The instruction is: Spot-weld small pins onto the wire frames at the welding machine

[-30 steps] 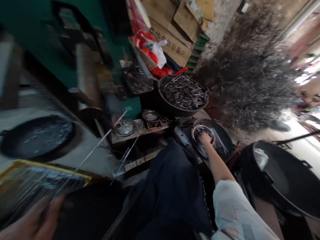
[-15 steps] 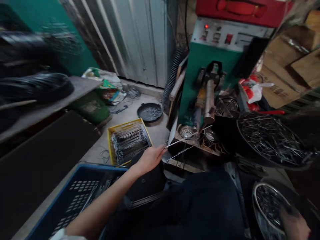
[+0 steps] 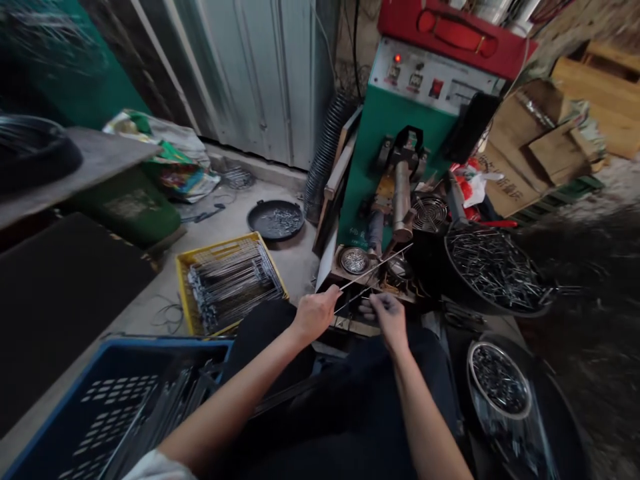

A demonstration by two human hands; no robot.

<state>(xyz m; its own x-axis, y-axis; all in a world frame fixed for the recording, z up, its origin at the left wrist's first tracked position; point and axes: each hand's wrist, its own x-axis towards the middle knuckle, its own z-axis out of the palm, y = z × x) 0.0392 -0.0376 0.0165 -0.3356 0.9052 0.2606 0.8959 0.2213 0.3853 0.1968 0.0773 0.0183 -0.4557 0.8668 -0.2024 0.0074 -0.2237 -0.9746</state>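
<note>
Metal rod (image 3: 376, 268) gripped in L hand (image 3: 315, 312), R hand (image 3: 391, 319) close by

Workshop w/ pale floor (image 3: 301, 268), corrugated sheet (image 3: 245, 73) at back. Green machine (image 3: 367, 147) w/ red top stands ahead, red light (image 3: 397, 59) lit. Grey bench (image 3: 107, 153) off to the L. On machine's ledge, a dish (image 3: 341, 260) of shiny bits (image 3: 356, 262).

L fingers clamped on the rod; it slants up & right out of them, just in front of the dish, far tip nr machine's steel cylinder (image 3: 401, 200). Touching or not, can't tell. R fingertips just below the rod, drawn in close; too small to tell if they pinch anything.

Edges: yellow crate (image 3: 215, 246) of thin rods (image 3: 235, 280) left of L hand, blue crate (image 3: 165, 342) nearer the person, beside L forearm. Black pan (image 3: 270, 236) on floor beyond yellow crate. Over R, basin (image 3: 466, 295) heaped w/ metal pieces (image 3: 495, 267), then round bowl (image 3: 471, 365) nearer. Strip of floor runs btwn yellow crate & machine; narrow gap btwn hands; tight btwn rod tip & cylinder
</note>
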